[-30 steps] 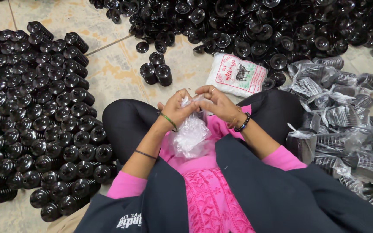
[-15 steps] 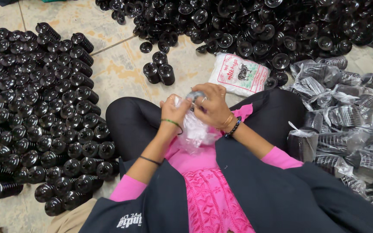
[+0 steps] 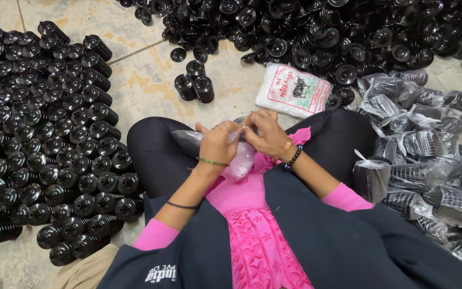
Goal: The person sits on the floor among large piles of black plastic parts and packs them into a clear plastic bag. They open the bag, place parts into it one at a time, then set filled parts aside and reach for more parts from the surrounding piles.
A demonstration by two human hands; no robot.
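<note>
Fingers (image 3: 230,130) pinched narrow on clear bag (image 3: 240,159), left hand (image 3: 217,143) and right hand (image 3: 266,134) touching over lap. Black spools (image 3: 49,139) massed left, bagged spools (image 3: 429,155) right, white pouch (image 3: 293,90) ahead on floor (image 3: 140,80).

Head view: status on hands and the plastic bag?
Left hand and right hand both pinching clear plastic bag over lap. Black ribbed parts crowd left; bagged ones right.
</note>
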